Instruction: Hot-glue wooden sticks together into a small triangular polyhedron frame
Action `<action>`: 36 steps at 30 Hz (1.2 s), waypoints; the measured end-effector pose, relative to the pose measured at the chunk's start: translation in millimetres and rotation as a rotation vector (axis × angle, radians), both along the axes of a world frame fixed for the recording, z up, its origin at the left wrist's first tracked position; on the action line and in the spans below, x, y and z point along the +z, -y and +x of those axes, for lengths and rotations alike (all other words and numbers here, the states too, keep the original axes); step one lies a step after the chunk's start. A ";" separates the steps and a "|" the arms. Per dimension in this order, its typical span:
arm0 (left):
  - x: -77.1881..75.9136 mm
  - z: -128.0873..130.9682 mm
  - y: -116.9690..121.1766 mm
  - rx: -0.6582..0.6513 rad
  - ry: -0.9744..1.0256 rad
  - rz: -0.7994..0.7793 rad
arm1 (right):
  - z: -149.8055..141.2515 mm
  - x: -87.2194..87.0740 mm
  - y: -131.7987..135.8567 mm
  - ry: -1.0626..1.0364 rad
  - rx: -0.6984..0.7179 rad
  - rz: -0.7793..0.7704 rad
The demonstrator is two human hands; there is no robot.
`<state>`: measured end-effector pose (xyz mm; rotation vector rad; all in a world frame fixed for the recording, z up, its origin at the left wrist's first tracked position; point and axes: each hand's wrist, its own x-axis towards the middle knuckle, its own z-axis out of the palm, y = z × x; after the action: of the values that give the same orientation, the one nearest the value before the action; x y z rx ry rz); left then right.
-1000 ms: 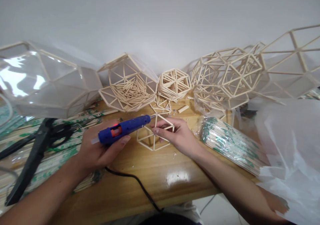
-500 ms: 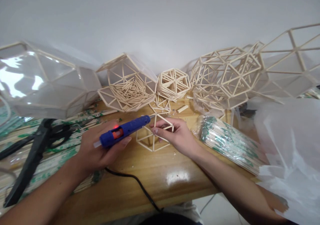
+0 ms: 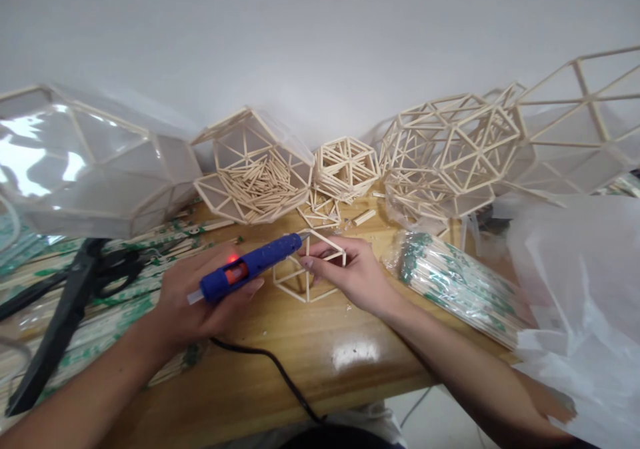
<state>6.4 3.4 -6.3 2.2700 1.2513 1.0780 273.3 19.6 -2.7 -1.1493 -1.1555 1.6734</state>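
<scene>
My left hand is closed around a blue hot glue gun whose red light is on. Its nozzle points right and touches the top of a small hexagonal frame of thin wooden sticks lying on the wooden table. My right hand rests on the frame's right side, thumb and fingers pinching its sticks. The gun's black cord runs off the table's front edge.
Behind stand a film-covered stick dome, a stick bowl full of loose sticks, a small stick ball and larger open lattices. Wrapped stick bundles lie right, white plastic far right, black shears left.
The glue gun's nozzle has tilted slightly downward onto the frame's top. Both hands have shifted only a little, and the frame stays in place.
</scene>
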 end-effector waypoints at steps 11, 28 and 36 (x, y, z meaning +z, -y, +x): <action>12.4 7.8 -4.1 -0.055 -0.085 0.164 | -1.3 -1.0 0.9 0.004 -0.022 0.045; 14.5 5.0 -2.8 -0.043 -0.080 0.147 | 1.0 -3.8 1.5 0.087 -0.007 0.118; 16.9 4.8 -4.1 -0.060 -0.083 0.195 | 2.3 2.4 -2.3 -0.009 0.002 0.035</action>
<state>11.2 7.6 10.6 2.5037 1.1443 1.1399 275.6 22.0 -0.3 -1.1180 -1.1755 1.6519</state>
